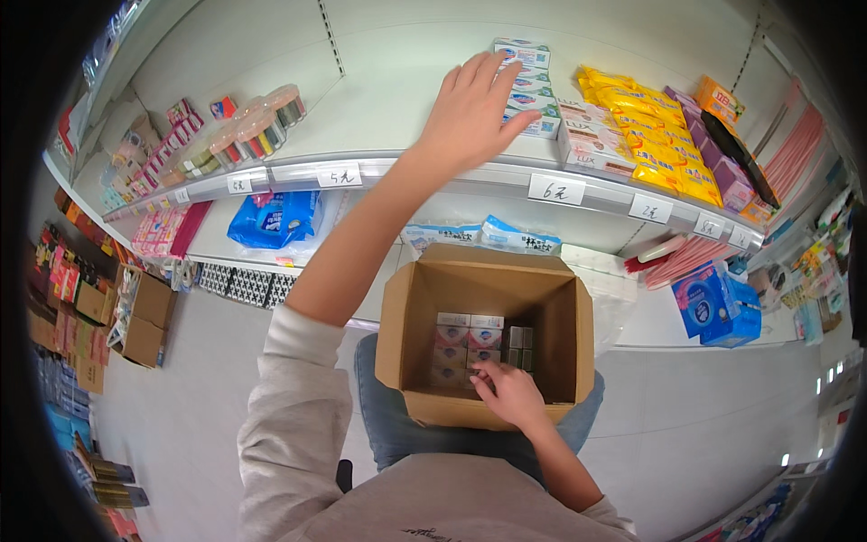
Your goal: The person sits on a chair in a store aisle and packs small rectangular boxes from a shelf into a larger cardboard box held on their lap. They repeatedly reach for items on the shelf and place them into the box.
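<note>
My left hand (477, 108) reaches over the upper shelf, fingers spread, at the left side of a row of green-and-white boxed soaps (533, 101). It holds nothing that I can see; the fingertips lie over the boxes. An open cardboard box (488, 278) rests on my lap. Inside it stand pink-and-white soap boxes (485, 338), with several smaller-faced boxes (520, 337) to their right. My right hand (511, 396) is inside the box near its front wall, fingers bent over the pink-and-white boxes. Whether its fingertips grip one is hard to tell.
LUX soap boxes (596, 146), yellow packets (650, 129) and purple boxes (728, 162) line the shelf at right. Hair-tie jars (250, 129) stand at left. The shelf's front edge (433, 166) carries price cards. Blue wipe packs (278, 220) lie on the lower shelf; another cardboard box (145, 311) stands at left.
</note>
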A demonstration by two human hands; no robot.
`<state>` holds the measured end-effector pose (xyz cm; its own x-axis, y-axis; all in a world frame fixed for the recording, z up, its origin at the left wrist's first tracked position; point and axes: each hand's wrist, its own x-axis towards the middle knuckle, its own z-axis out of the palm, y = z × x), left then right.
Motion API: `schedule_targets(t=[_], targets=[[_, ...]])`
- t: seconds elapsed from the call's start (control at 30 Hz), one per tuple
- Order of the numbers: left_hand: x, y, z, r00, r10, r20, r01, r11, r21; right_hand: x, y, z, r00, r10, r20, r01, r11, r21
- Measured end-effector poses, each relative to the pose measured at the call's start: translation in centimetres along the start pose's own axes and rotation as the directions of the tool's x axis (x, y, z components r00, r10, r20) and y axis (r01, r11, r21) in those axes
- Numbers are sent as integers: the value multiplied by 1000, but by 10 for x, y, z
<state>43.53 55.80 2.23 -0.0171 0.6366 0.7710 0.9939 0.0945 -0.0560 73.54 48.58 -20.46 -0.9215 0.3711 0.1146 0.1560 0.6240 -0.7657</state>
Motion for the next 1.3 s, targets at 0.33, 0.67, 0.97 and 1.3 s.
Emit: schedule_targets(t=[0.33, 0.67, 0.97, 1.3], targets=[[10, -18, 29, 870, -219, 442, 137, 968, 208, -4, 8, 6, 1000, 6, 17, -5, 999, -38], [-66, 41, -57, 966, -64, -252, 46, 996, -76, -4, 12, 2, 975, 26, -221, 2, 992, 125], [-281, 144, -48, 894, -239, 379, 364, 881, -303, -6, 32, -15, 940, 340, 37, -219, 515, 829], [-310, 148, -36, 797, -341, 498, 537, 776, -329, 53, 37, -63, 956, 203, 214, -257, 928, 270]])
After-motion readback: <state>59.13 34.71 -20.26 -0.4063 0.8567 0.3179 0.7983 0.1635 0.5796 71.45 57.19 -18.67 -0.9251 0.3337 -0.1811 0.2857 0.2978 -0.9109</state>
